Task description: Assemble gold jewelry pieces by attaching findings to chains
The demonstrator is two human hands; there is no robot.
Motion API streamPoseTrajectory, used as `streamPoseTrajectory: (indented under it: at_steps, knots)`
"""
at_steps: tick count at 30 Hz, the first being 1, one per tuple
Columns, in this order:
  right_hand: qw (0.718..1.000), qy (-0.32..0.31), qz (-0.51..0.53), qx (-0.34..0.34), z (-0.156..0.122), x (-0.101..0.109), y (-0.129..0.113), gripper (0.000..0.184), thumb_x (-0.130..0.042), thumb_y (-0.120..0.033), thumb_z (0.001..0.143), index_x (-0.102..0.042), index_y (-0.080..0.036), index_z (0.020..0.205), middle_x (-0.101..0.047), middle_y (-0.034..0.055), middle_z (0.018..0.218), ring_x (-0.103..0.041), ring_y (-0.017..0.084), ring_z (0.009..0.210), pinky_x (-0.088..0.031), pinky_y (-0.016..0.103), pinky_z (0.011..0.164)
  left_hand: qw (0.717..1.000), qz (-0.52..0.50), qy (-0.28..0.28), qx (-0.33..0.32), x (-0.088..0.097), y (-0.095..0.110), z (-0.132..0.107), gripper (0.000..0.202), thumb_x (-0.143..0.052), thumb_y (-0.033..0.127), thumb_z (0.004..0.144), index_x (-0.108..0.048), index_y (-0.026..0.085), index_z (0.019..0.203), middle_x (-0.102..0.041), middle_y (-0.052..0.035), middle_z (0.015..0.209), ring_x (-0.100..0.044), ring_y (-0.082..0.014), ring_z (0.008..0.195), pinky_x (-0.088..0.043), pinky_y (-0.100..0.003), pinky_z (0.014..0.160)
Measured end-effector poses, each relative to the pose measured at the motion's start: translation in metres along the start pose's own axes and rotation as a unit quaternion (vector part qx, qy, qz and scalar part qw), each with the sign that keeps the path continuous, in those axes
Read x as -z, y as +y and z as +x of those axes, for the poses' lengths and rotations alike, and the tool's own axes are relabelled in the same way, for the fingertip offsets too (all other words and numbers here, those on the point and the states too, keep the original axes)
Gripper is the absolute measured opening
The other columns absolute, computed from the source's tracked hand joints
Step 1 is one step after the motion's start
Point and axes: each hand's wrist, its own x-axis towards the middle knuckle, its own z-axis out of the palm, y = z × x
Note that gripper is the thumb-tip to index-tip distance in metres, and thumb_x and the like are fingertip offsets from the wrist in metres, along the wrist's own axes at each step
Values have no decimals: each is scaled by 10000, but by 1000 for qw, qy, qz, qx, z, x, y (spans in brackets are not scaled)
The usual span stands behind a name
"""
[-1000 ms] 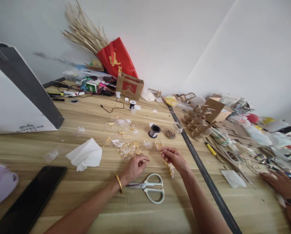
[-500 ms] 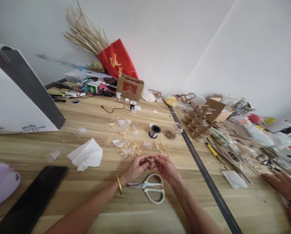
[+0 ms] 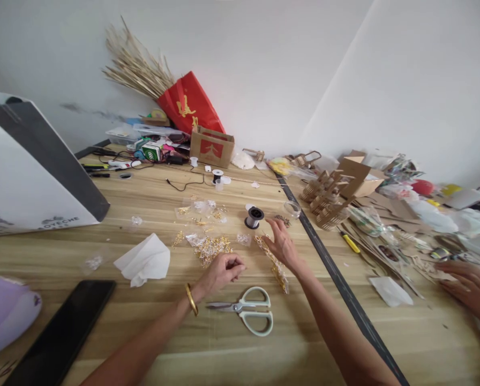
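Observation:
My left hand (image 3: pixel 223 269) rests on the wooden table (image 3: pixel 151 321) with a gold bangle on its wrist, fingers pinched together on something too small to make out, just below a heap of small gold pieces (image 3: pixel 212 247). My right hand (image 3: pixel 282 242) stretches forward with fingers spread, close to a small brown beaded piece (image 3: pixel 282 218) and a spool of thread (image 3: pixel 254 216). A gold chain strip (image 3: pixel 275 264) lies beside that hand. White-handled scissors (image 3: pixel 246 312) lie between my forearms.
A white tissue (image 3: pixel 144 259), a black phone (image 3: pixel 59 332) and a white-and-black bag (image 3: pixel 27 166) are at the left. A red bag (image 3: pixel 187 104) and a brown bag (image 3: pixel 211 146) stand at the back. Cardboard models (image 3: pixel 328 198) and another person's hand (image 3: pixel 471 284) are at the right.
My hands were joined in the middle half a second ago. The right hand has since opened and reached forward toward the spool and beaded piece; the left stayed pinched in place.

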Motion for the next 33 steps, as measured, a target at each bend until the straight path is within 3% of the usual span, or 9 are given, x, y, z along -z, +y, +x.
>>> streamPoseTrajectory:
  at_steps: [3, 6, 11, 13, 16, 21, 25, 30, 33]
  knots:
    - [992, -52, -100, 61, 37, 4, 15, 734, -584, -175, 753, -259, -258, 1406, -360, 119, 1346, -384, 285, 1233, -359, 446, 989, 1000, 25, -11, -8, 2, 4, 1, 202, -561, 299, 774, -598, 107, 728, -513, 26, 544, -477, -76, 490, -386, -190, 487]
    - [969, -151, -178, 77, 70, 4, 22, 823, -631, -121, 698, -254, -268, 1415, -269, 129, 1416, -323, 308, 1283, -339, 424, 1002, 999, 45, -20, -8, 6, 8, -1, 201, -556, 298, 780, -598, 107, 735, -503, 29, 534, -465, -72, 481, -371, -185, 477]
    - [928, -292, -202, 113, 106, -3, 25, 711, -536, -62, 751, -329, -320, 1380, -420, 75, 1341, -506, 219, 1143, -391, 279, 914, 999, 30, -25, 13, 14, 10, -13, 223, -557, 327, 773, -580, 109, 732, -475, 37, 533, -455, -72, 479, -374, -185, 467]
    - [926, -301, -203, 105, 115, -4, 26, 614, -552, -141, 788, -381, -329, 1347, -515, 56, 1247, -565, 201, 1053, -407, 248, 862, 999, 26, -15, 21, 18, 6, -20, 234, -564, 341, 764, -573, 111, 719, -464, 43, 523, -440, -67, 465, -363, -181, 456]
    - [928, -295, -214, 80, 127, -6, 29, 615, -658, -289, 745, -429, -298, 1315, -579, 68, 1158, -583, 229, 1009, -413, 258, 831, 999, 13, -5, 42, 23, -3, -28, 273, -582, 387, 743, -560, 118, 700, -416, 62, 496, -405, -61, 439, -344, -175, 426]
    - [933, -271, -237, 22, 138, -9, 28, 603, -647, -489, 735, -496, -214, 1250, -586, 131, 1166, -553, 294, 1062, -407, 328, 853, 998, -30, 6, 58, 30, -14, -37, 343, -621, 458, 714, -552, 123, 690, -421, 70, 487, -388, -45, 410, -316, -167, 412]
    - [936, -258, -238, -11, 143, -6, 26, 740, -586, -657, 703, -496, -170, 1253, -547, 185, 1225, -519, 348, 1115, -391, 404, 893, 995, -73, -14, 69, 38, -17, -42, 367, -651, 476, 695, -552, 123, 698, -438, 68, 495, -398, -40, 408, -313, -163, 418]
    - [942, -262, -212, -4, 145, 4, 26, 782, -608, -635, 704, -433, -189, 1322, -502, 159, 1302, -494, 311, 1163, -380, 366, 929, 988, -109, -86, 74, 54, -22, -49, 341, -684, 437, 688, -592, 110, 718, -456, 56, 484, -397, -41, 413, -317, -163, 428]
    - [941, -279, -192, 23, 142, 5, 26, 738, -682, -521, 698, -430, -235, 1331, -530, 111, 1276, -529, 271, 1124, -390, 309, 912, 985, -130, -88, 73, 60, -23, -50, 334, -693, 433, 682, -600, 113, 706, -435, 62, 475, -379, -40, 420, -310, -159, 429]
